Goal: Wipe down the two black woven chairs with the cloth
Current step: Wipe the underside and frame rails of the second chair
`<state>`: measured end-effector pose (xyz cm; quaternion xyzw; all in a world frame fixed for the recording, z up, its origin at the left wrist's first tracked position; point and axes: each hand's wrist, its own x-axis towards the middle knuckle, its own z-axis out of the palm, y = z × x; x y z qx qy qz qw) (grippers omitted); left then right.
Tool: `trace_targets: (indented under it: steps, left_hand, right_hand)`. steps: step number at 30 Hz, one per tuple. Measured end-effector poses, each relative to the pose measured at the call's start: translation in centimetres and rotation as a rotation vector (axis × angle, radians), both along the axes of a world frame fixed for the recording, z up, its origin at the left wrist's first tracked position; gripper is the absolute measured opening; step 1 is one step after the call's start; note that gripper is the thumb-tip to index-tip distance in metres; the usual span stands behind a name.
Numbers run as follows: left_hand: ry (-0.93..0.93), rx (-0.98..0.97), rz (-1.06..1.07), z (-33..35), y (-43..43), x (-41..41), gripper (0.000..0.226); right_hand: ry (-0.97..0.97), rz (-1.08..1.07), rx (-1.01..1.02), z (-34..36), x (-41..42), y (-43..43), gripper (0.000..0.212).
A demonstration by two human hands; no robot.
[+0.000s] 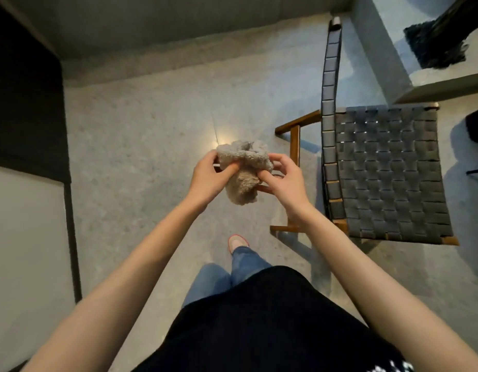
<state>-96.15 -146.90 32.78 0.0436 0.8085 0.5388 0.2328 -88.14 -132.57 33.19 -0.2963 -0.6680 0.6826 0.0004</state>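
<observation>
A fluffy beige cloth (243, 170) is bunched up in mid-air in front of me, above the floor. My left hand (208, 178) grips its left side with thumb and fingers curled round it. My right hand (283, 181) pinches its right side. A black woven chair (388, 173) with a brown wooden frame stands to the right of my hands, its woven backrest (330, 108) on edge toward me and its seat beyond it. Neither hand touches the chair. Only one chair is in view.
Grey speckled floor (152, 135) spreads under and left of my hands. A dark panel (25, 103) and a pale surface (25, 237) line the left edge. A grey ledge (380, 49) with a black fringed textile (447, 41) sits at the upper right. My foot (236, 242) is below the cloth.
</observation>
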Motion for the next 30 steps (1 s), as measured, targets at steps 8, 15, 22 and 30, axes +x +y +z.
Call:
trace_targets:
  steps: [8, 15, 22, 30]
  left_hand:
    - [0.093, -0.066, -0.195, -0.2, -2.7, -12.6, 0.041]
    - [0.325, -0.002, -0.707, -0.2, -5.9, -23.6, 0.029]
    - [0.339, 0.029, -1.133, 1.0, -4.6, -29.9, 0.024]
    - [0.251, -0.044, -1.491, -0.4, 2.1, -29.2, 0.023]
  right_hand:
    - [0.01, -0.146, 0.047, -0.4, -9.8, -3.3, 0.026]
    - [-0.019, -0.419, 0.231, -1.8, -16.1, -9.3, 0.023]
    - [-0.116, -0.756, 0.226, -1.8, -18.5, -14.4, 0.028]
    - [-0.217, -1.031, 0.237, -2.7, -16.6, -13.9, 0.026]
